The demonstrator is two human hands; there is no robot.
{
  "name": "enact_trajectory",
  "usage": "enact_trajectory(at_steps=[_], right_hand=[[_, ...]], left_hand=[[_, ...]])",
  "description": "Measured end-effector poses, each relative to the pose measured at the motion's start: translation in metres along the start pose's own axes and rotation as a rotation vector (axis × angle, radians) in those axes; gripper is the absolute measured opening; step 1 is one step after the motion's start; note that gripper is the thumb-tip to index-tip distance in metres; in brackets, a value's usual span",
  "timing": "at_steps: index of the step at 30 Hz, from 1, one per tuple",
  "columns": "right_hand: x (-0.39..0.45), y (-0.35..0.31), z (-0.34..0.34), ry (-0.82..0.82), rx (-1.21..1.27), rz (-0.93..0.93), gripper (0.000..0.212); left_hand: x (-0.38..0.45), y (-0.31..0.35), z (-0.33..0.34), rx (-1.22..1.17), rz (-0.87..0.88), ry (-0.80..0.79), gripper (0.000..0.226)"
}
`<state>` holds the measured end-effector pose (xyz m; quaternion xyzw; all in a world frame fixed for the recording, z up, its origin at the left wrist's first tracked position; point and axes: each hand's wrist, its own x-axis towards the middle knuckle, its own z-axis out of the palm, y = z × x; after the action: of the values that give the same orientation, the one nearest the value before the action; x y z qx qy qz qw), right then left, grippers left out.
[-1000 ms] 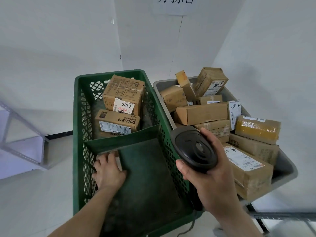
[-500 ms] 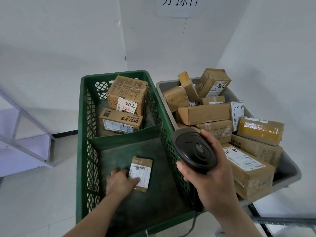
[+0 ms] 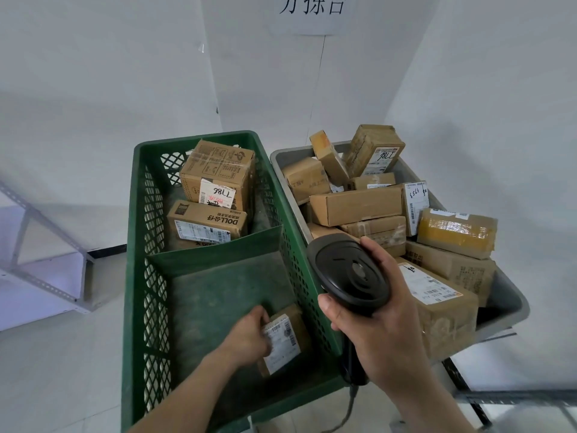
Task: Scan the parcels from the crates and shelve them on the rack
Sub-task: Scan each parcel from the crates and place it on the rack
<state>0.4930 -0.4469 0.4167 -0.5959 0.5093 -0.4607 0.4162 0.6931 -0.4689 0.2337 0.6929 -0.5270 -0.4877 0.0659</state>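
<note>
Two crates are seen side by side from above, w/ white walls behind. The green crate [image 3: 137, 251], mesh-sided, is placed on the left; its far compartment, behind a green divider, is filled w/ two stacked cardboard boxes [image 3: 215, 195], labels up. The near compartment is nearly bare, so what is left in it is probably being cleared first. The grey crate [image 3: 512, 295] on the right is heaped w/ parcels [image 3: 356, 206], many tilted, none sorted; most of the task is judged still ahead. Part of a pale metal rack [image 3: 40, 276] is seen at far left, well apart from the crates; no parcel is seen on the part shown.

A black handheld scanner [image 3: 349, 273] is gripped by the right hand [image 3: 384, 326], fingers and thumb wrapped round the handle, its head raised above the rim between the crates and its cord left hanging below. It is likely kept ready so a label can be read once turned up to it.

A small parcel [image 3: 282, 337] is held low in the near right corner of the green crate, white label facing up. The left hand [image 3: 249, 334] is curled onto its left edge: fingertips appear laid over the label's left side; the thumb can't be seen. The parcel's right half lies clear of the fingers, just beside the crate wall.
</note>
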Motion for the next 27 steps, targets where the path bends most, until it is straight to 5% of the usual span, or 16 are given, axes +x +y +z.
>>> enact_trajectory(at_steps=[5, 10, 20, 27], right_hand=[[-0.002, 0.000, -0.015, 0.005, 0.023, -0.023, 0.077], [-0.007, -0.006, -0.028, -0.007, 0.088, -0.048, 0.080], [-0.036, -0.030, -0.061, -0.107, 0.109, -0.066, 0.081], [-0.071, -0.057, -0.076, -0.024, 0.050, -0.068, 0.080]], left_hand=[[-0.012, 0.014, -0.055, -0.076, 0.024, 0.095, 0.039], [-0.046, 0.049, -0.099, -0.410, 0.122, 0.272, 0.058], [-0.095, 0.121, -0.085, -0.859, 0.258, 0.438, 0.055], [-0.121, 0.155, -0.065, -0.629, 0.416, 0.480, 0.082]])
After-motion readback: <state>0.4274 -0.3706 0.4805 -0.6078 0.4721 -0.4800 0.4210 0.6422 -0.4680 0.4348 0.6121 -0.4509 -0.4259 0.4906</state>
